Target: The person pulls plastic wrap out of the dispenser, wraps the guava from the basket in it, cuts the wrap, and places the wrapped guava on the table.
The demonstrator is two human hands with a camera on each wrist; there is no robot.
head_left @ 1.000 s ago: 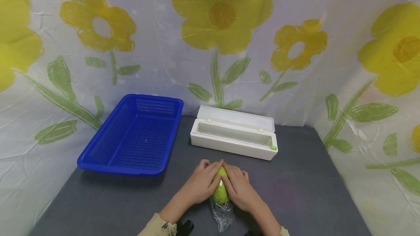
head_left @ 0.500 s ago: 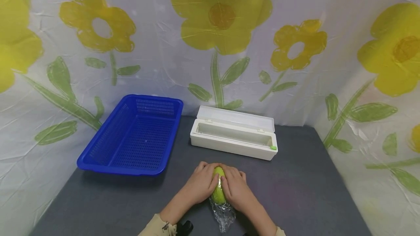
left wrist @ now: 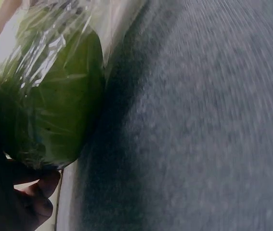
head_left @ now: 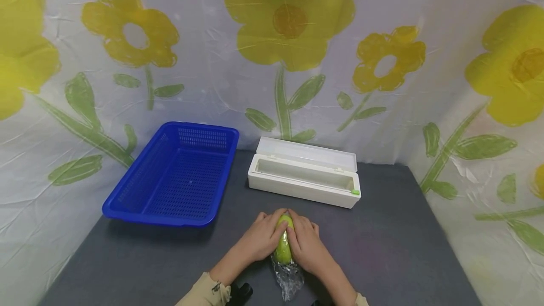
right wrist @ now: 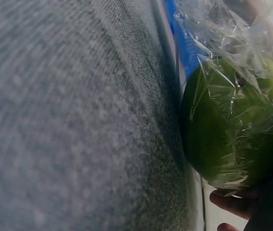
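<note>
A smooth yellow-green fruit (head_left: 282,249), long and rounded, lies between my two hands in the head view. Clear cling film (head_left: 289,280) wraps it, and a crumpled loose tail trails from its near end onto the table. My left hand (head_left: 262,236) holds the fruit's left side, and my right hand (head_left: 307,244) holds its right. Both thumbs lie along the top, while the fingers come together at the far end. Wrinkled film tight over the green skin shows in the left wrist view (left wrist: 61,101) and the right wrist view, where fingers (right wrist: 235,203) reach under the far end.
Beyond the hands stands a long white cling film dispenser (head_left: 301,191) with its lid raised and a small green slider at the right end. A blue plastic basket (head_left: 204,218) sits at the left on the grey tabletop (head_left: 395,244). A flowered curtain (head_left: 204,79) encloses the back and sides.
My hands stay round the fruit and shift slightly along it. The fingertips draw back a little from the far end, then come forward over it again, with the film tail moving slightly.
</note>
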